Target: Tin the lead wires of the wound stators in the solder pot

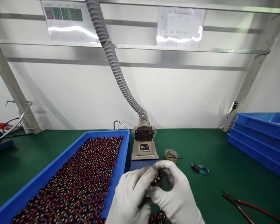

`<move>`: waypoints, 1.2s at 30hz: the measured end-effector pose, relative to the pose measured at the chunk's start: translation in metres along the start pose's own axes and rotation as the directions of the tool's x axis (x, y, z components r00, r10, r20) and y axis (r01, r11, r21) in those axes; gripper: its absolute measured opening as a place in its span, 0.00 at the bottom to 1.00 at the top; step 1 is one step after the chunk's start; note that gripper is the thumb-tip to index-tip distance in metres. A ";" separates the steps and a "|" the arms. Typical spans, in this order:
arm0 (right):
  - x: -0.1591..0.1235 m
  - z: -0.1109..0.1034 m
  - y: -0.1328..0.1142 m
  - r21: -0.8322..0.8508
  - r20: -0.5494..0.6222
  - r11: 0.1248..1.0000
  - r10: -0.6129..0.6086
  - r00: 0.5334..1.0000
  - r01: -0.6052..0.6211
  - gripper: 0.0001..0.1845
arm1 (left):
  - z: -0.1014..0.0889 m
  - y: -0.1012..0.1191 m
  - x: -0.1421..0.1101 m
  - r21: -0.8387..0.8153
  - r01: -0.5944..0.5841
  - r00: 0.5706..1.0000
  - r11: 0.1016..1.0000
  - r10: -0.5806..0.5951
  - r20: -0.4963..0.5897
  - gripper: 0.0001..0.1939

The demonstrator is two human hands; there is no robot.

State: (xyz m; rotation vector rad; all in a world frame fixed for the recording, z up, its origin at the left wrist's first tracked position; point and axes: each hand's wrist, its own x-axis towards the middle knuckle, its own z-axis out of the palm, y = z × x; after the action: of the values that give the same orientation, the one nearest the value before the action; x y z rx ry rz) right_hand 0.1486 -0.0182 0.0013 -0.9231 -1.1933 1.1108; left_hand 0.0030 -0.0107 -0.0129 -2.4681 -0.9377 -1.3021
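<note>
Both my hands wear white gloves and meet low in the middle of the view. My left hand [133, 196] and my right hand [177, 196] pinch together around one small dark coil part [157, 179] with red and orange windings, held just in front of the solder pot [144, 148]. Most of the part is hidden by my fingertips. A long blue tray [49, 174] on my left is packed with several rows of the same coil parts [88, 174]. A couple more coils [157, 217] lie below my hands.
A grey ribbed fume hose [112, 59] drops to the solder pot. A small round tin [171, 154], blue-handled snips [200, 168] and red-handled pliers [247, 205] lie on the green mat [224, 174]. Stacked blue trays [261, 140] stand at the right.
</note>
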 end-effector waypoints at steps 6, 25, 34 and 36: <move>0.003 -0.004 -0.002 0.124 0.208 0.992 0.009 0.978 -0.036 0.22 | -0.004 -0.013 -0.002 -0.283 0.225 0.974 0.933 -0.221 0.044 0.14; 0.006 -0.002 0.017 0.430 0.170 0.889 0.091 0.981 -0.157 0.23 | -0.005 -0.010 -0.001 -0.044 -0.020 0.984 0.999 0.011 -0.180 0.11; 0.000 0.012 0.015 0.498 0.166 0.836 0.166 0.972 -0.228 0.18 | -0.001 -0.012 0.002 -0.349 0.094 0.984 0.932 -0.140 -0.110 0.12; -0.002 0.014 0.011 0.530 0.263 0.801 0.156 0.952 -0.278 0.17 | -0.004 -0.010 0.003 -0.476 0.203 0.946 0.856 -0.296 -0.129 0.09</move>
State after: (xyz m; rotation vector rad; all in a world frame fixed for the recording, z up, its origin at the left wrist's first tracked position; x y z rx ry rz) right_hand 0.1334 -0.0182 -0.0074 -0.4936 -0.8447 1.6696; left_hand -0.0041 -0.0036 -0.0090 -2.5255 -1.0241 -2.0267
